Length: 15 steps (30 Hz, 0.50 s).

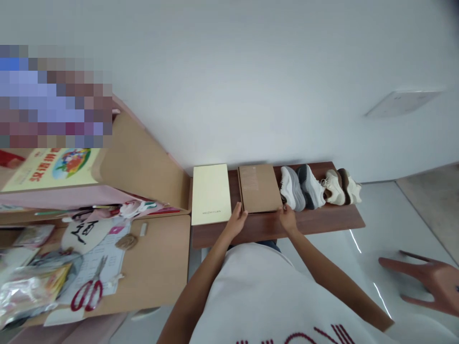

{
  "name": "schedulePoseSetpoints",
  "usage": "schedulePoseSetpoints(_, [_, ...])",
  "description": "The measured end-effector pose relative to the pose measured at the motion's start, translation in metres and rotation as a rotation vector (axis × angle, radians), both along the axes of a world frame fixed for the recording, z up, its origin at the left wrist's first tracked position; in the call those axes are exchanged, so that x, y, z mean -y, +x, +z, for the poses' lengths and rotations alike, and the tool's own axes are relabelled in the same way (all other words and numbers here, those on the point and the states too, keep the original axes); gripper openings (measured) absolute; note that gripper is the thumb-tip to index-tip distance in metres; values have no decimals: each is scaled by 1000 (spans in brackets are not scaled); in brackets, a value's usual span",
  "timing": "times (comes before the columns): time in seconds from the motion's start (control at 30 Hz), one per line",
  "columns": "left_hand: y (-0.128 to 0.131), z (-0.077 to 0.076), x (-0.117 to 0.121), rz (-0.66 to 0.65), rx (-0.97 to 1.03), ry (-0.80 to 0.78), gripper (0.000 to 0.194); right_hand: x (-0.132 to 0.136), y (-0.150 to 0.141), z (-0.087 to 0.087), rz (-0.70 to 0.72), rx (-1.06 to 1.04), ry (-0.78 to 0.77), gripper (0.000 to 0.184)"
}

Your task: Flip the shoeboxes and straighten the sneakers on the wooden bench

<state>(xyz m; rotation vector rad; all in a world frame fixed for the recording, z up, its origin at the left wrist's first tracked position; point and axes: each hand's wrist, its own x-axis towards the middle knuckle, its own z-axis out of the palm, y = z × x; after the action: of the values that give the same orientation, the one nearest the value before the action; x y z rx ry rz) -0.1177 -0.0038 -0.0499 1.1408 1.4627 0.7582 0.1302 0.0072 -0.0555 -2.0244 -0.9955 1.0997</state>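
A brown cardboard shoe box lies on a low dark wooden bench against the white wall. My left hand grips its near left corner and my right hand grips its near right corner. A pale yellow box lies just left of the brown one. To the right stand a grey and white pair of sneakers and a cream and brown pair of sneakers.
A light wooden desk on the left carries red-handled scissors, papers, a twine ball and plastic packets. A pink plastic stool lies on the glossy white floor at right.
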Motion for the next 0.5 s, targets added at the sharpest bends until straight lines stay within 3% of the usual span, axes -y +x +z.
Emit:
schedulePoseSetpoints(0.07, [-32,5,4,99,-32,72,62,9,-19,9,-10,131,116,52])
schedulePoseSetpoints(0.13, [-72,5,10,256,-104,129,59,20,-51,16,74,204,240,53])
schedulePoseSetpoints(0.2, [-114,0,15,409,-189,131,56,27,-94,19,226,141,276,51])
schedulePoseSetpoints(0.3, [-160,-15,15,570,-209,11,49,24,-164,15,434,-34,257,57])
schedulePoseSetpoints(0.4, [-179,-30,5,655,35,-200,40,8,-213,3,420,-108,96,73])
schedulePoseSetpoints(0.5, [-180,-41,-9,707,308,-362,33,-10,-226,-9,309,-200,-65,76])
